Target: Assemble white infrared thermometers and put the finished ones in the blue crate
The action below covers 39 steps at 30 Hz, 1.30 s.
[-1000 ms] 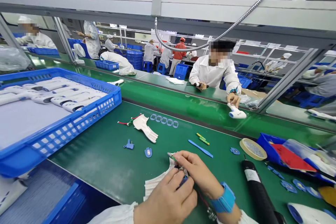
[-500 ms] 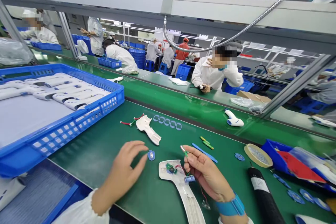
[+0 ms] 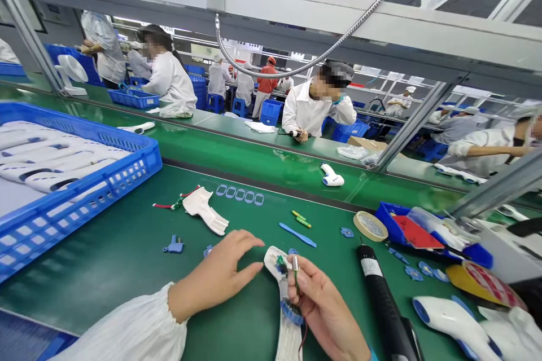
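A: Logging what in the right hand (image 3: 326, 307)?

B: Pinching one silver-tipped sensor (image 3: 295, 263) between thumb and curled fingers, lower centre of the frame. Holding it over one white thermometer half-shell (image 3: 289, 338), lying open side up, showing one green circuit board (image 3: 280, 263) near its head and one round blue part (image 3: 292, 312) just below the fingers.

A: And in the left hand (image 3: 215, 276)?

B: Gripping nothing. Spreading thumb and fingers well apart, pointing the gap at the half-shell's head, stopping just beside it.

A: Listing changes over the last half second?

B: Shifting the left hand from beside the blue button cover (image 3: 207, 251) toward the half-shell; keeping the sensor pinched; swinging the view rightward. Probably bringing both hands back to one piece, the sensor apparently not yet seated.

A: Recording anything obscured?

B: Hiding most of the button cover behind the left hand. Showing only a sliver of another blue piece (image 3: 292, 251) behind the right fingertips. Cutting off the half-shell's handle and one black electric screwdriver (image 3: 383, 304) at the lower edge, one blue basket (image 3: 154, 152) at the left. Not telling whether resting on the shell or hanging from the hand: the round blue part.
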{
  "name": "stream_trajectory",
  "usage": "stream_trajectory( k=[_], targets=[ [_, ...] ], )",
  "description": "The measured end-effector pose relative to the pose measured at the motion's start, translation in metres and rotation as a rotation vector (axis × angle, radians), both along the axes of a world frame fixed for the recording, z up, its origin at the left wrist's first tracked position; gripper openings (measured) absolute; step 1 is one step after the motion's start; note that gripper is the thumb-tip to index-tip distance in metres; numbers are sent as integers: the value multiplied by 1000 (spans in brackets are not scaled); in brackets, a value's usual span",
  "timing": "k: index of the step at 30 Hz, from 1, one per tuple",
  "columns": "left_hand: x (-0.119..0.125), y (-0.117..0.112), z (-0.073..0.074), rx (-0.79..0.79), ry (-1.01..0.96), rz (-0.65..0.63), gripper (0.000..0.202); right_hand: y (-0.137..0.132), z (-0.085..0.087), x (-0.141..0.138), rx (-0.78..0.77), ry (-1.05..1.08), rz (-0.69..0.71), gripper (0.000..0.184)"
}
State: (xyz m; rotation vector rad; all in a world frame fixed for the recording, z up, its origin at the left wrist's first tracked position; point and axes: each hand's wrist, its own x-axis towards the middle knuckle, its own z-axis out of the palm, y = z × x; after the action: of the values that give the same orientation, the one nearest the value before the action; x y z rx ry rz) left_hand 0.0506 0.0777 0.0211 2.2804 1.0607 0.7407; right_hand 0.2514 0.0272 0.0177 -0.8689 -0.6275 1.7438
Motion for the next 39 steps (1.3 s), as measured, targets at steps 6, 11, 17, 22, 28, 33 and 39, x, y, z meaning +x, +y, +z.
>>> stream_trajectory(
  k=[6, 11, 17, 22, 28, 33, 39],
  targets=[
    [34, -2, 4, 8, 104, -252, 49, -22, -14, 13, 67, 11, 108, 32],
    [44, 5, 4, -118, 156, -228, 27, -25, -19, 20, 111, -15, 51, 31],
    [73, 34, -5, -82, 213, -176, 34, -18, -12, 21, 35, -75, -172, 33],
    [90, 44, -16, -176, 220, -204, 17, -9, -13, 23, 46, -258, -208, 40],
    [83, 40, -24, -284, 130, -110, 17, -7, -11, 24, 58, -435, -246, 42],
    [75, 17, -11, -552, -264, 36, 25, -8, -12, 21, 231, -712, -216, 31],
    [61, -10, 3, -674, -599, 112, 33, -7, -10, 13, 581, -1102, -252, 15]
  ],
)
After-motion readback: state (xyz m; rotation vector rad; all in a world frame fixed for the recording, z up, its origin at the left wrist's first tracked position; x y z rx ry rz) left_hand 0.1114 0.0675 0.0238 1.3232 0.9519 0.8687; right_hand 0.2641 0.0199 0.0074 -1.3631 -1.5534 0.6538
